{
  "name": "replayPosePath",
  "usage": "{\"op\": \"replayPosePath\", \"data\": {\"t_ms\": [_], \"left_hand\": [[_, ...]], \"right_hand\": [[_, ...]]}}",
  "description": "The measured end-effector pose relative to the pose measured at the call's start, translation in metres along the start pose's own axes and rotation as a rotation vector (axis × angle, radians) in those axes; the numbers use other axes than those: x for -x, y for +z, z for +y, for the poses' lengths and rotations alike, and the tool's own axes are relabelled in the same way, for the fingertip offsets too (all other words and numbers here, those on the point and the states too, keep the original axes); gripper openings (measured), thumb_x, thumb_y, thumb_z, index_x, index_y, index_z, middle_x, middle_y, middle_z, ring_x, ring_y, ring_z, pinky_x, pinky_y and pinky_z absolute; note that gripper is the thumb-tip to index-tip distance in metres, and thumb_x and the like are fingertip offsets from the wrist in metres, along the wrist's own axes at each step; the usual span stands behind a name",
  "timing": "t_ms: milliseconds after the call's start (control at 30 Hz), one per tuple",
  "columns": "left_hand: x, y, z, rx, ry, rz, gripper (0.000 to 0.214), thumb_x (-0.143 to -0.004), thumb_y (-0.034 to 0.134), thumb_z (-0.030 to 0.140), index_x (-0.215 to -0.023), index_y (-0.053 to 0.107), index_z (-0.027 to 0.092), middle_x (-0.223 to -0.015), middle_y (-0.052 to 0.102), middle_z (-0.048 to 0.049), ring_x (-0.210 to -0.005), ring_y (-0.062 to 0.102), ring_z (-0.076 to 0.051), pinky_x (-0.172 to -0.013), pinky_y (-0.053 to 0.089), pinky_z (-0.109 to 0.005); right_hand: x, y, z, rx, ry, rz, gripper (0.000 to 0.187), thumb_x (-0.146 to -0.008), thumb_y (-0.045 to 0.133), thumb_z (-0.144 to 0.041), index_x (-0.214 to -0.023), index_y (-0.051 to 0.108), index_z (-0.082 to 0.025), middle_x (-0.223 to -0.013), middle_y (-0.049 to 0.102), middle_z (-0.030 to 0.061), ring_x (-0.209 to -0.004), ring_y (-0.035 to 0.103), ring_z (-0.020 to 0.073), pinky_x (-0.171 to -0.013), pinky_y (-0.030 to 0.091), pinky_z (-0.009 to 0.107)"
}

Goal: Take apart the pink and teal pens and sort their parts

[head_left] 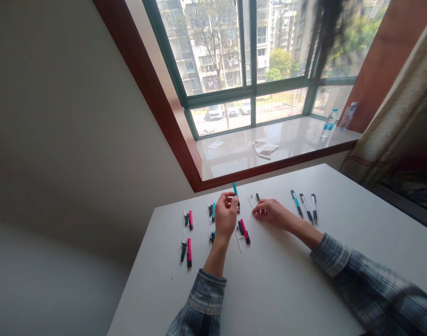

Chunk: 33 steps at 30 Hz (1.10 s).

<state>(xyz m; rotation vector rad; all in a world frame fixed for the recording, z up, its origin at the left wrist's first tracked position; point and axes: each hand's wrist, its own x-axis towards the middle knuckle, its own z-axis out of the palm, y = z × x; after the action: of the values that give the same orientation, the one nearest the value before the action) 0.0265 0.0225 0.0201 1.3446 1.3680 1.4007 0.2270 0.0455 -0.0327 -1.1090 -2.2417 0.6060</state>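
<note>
My left hand is closed around a teal pen barrel, which stands nearly upright with its top above the fingers. To its right, my right hand rests low over the white table, fingertips pinched at the lower end of a thin white pen refill. Just beyond those fingers lie a black pen grip and a tiny spring-like piece. Below my left hand is a pink pen barrel with black parts and another refill beside it. My left wrist partly hides other pen parts.
Pink barrels with black pieces and refills lie at the table's left, near teal parts. Three assembled pens lie at the right. Behind the table, a windowsill holds a cloth and a water bottle.
</note>
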Motion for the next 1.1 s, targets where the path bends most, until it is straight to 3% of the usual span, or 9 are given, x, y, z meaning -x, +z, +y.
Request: {"op": "replayPosePath", "data": {"t_ms": [300, 567, 767, 867, 1000, 1100], "left_hand": [[0.001, 0.001, 0.001, -0.002, -0.002, -0.012, 0.025, -0.088, 0.062, 0.039, -0.1, 0.063, 0.017, -0.074, 0.066, -0.0014, -0.063, 0.058, -0.013, -0.059, 0.049, -0.023], [0.001, 0.002, 0.004, -0.026, -0.016, -0.022, 0.024, -0.088, 0.061, 0.039, -0.1, 0.063, 0.018, -0.075, 0.066, -0.0015, -0.064, 0.058, -0.013, -0.06, 0.049, -0.023], [0.001, 0.003, 0.0, -0.023, -0.001, -0.034, 0.024, -0.088, 0.062, 0.038, -0.1, 0.064, 0.017, -0.075, 0.065, -0.0011, -0.064, 0.058, -0.013, -0.06, 0.049, -0.024], [0.0, 0.003, -0.002, -0.008, 0.0, -0.027, 0.024, -0.088, 0.062, 0.038, -0.101, 0.063, 0.017, -0.074, 0.065, -0.0007, -0.063, 0.059, -0.013, -0.06, 0.049, -0.024], [-0.001, 0.002, -0.006, 0.006, -0.021, -0.03, 0.027, -0.088, 0.064, 0.04, -0.102, 0.066, 0.017, -0.076, 0.07, -0.0026, -0.064, 0.061, -0.013, -0.062, 0.05, -0.024], [-0.001, 0.004, -0.01, 0.031, -0.042, -0.044, 0.03, -0.087, 0.068, 0.042, -0.102, 0.066, 0.016, -0.077, 0.072, -0.0039, -0.066, 0.064, -0.015, -0.065, 0.052, -0.026]], "right_hand": [[-0.004, 0.001, -0.002, 0.023, 0.043, 0.069, 0.016, -0.09, 0.067, -0.015, -0.09, 0.083, -0.02, -0.088, 0.076, 0.0064, -0.073, 0.068, 0.0177, -0.071, 0.049, 0.026], [-0.006, 0.008, -0.006, 0.15, 0.202, 0.13, 0.018, -0.091, 0.065, -0.019, -0.087, 0.083, -0.02, -0.089, 0.08, 0.0089, -0.077, 0.071, 0.0214, -0.072, 0.047, 0.028], [-0.006, 0.011, -0.012, 0.179, 0.205, 0.166, 0.016, -0.089, 0.064, -0.014, -0.087, 0.079, -0.019, -0.084, 0.078, 0.0066, -0.072, 0.069, 0.0196, -0.068, 0.046, 0.028], [-0.006, 0.006, -0.013, 0.19, 0.19, 0.247, 0.012, -0.091, 0.065, -0.018, -0.087, 0.076, -0.019, -0.082, 0.075, 0.006, -0.07, 0.067, 0.019, -0.067, 0.046, 0.029], [-0.005, -0.001, -0.017, -0.024, 0.151, 0.41, 0.017, -0.097, 0.063, -0.03, -0.089, 0.073, -0.02, -0.08, 0.073, 0.005, -0.07, 0.067, 0.0187, -0.07, 0.051, 0.031], [-0.003, 0.001, -0.027, -0.39, 0.118, 0.396, 0.021, -0.094, 0.069, -0.041, -0.101, 0.07, -0.021, -0.084, 0.075, 0.0044, -0.076, 0.071, 0.0198, -0.072, 0.058, 0.032]]}}
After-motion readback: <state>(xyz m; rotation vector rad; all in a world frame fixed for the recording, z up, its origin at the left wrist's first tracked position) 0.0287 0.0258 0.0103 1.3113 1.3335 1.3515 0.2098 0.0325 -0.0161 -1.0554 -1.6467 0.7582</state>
